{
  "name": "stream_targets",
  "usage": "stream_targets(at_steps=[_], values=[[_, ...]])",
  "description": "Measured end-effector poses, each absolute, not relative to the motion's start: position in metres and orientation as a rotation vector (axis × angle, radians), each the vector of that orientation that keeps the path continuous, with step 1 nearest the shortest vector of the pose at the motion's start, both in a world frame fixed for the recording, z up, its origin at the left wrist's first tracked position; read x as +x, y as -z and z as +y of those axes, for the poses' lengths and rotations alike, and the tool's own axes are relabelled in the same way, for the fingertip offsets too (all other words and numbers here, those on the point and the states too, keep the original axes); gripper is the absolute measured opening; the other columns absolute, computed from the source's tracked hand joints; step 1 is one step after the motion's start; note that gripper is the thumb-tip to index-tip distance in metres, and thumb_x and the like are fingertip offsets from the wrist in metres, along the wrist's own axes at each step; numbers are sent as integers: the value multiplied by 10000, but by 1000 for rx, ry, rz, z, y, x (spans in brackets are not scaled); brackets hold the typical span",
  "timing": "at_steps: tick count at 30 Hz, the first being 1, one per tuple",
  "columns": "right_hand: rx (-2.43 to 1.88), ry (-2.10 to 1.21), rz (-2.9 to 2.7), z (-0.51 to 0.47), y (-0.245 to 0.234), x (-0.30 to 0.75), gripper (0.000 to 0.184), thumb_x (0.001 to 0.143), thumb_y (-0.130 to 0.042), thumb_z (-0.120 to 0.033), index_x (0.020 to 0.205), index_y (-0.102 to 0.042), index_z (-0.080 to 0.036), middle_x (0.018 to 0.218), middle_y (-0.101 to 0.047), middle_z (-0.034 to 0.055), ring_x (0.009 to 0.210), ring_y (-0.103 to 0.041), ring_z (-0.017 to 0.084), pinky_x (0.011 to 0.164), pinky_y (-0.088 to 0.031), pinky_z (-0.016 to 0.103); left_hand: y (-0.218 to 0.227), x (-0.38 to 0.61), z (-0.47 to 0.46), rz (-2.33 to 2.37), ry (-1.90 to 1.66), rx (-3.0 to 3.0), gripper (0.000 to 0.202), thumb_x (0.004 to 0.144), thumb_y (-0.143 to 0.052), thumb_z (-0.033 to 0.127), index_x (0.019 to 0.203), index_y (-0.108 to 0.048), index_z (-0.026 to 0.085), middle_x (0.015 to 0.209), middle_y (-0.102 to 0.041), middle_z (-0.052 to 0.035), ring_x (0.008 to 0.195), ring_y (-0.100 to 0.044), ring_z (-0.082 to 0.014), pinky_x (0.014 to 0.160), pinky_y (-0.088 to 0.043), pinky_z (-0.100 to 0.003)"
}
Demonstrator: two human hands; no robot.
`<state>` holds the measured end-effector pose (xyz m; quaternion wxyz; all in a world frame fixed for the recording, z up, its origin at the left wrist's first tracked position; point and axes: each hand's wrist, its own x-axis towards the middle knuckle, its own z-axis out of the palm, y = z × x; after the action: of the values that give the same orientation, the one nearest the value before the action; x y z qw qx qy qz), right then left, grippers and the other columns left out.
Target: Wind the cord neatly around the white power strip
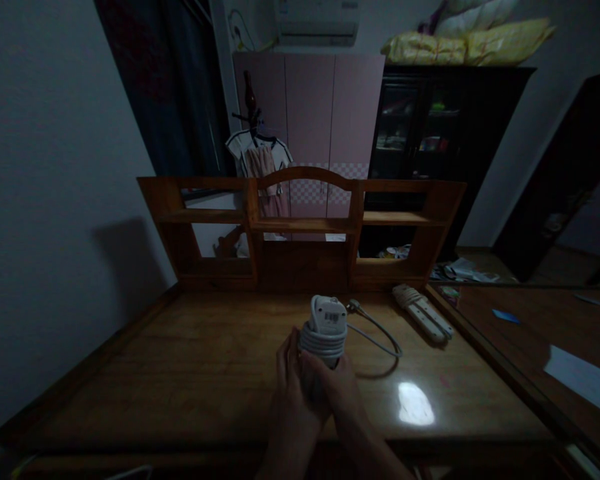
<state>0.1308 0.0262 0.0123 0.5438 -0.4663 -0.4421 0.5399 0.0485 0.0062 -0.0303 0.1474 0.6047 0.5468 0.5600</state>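
Observation:
A power strip (331, 316) is held upright above the desk in both hands, its white cord (323, 343) wound several times round the body. My left hand (291, 373) wraps its left side, fingers closed on it. From the right, my right hand (334, 381) closes round the lower part, thumb across the front near the coils. The strip's lower end is hidden by the hands. A loose length of cord loops out to the right, ending in a plug (353, 307) with visible prongs. Farther right, a second power strip (427, 319) lies on the desk, its cord wrapped round one end.
The wooden desk (195, 373) has a low open shelf unit (303, 225) along its back edge and a wall at left. A brown surface (520, 327) adjoins at right, bearing a white paper (585, 380) and a blue card (505, 315). Wardrobes stand behind.

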Motion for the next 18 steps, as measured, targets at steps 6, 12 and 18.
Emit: stream_targets(at_steps=[6,12,18], values=[[-1125,-1314,-1150,25,-14,133,562,573,-750,-528,940,-692,-107,905,-710,133,898,-656,310,798,-515,411,27,52,4,1631,-1575,1730,974,686,-672,203,1456,-78,247,1377,-350,-150,1242,-455,-281,947,-472,-400],[-1205,-1311,-1261,24,-18,133,540,657,-701,-537,987,-680,-111,926,-704,116,906,-652,287,765,-515,361,35,51,5,1579,-1596,1638,952,693,-638,179,1464,-85,248,1401,-348,-143,1255,-443,-267,974,-442,-385],[-1114,-1086,-1595,26,-5,143,382,836,-553,-494,908,-676,-139,838,-694,60,791,-646,205,675,-489,270,28,41,0,1542,-1595,1412,849,683,-689,275,1411,-258,210,1286,-525,-137,1127,-567,-260,890,-492,-343]])
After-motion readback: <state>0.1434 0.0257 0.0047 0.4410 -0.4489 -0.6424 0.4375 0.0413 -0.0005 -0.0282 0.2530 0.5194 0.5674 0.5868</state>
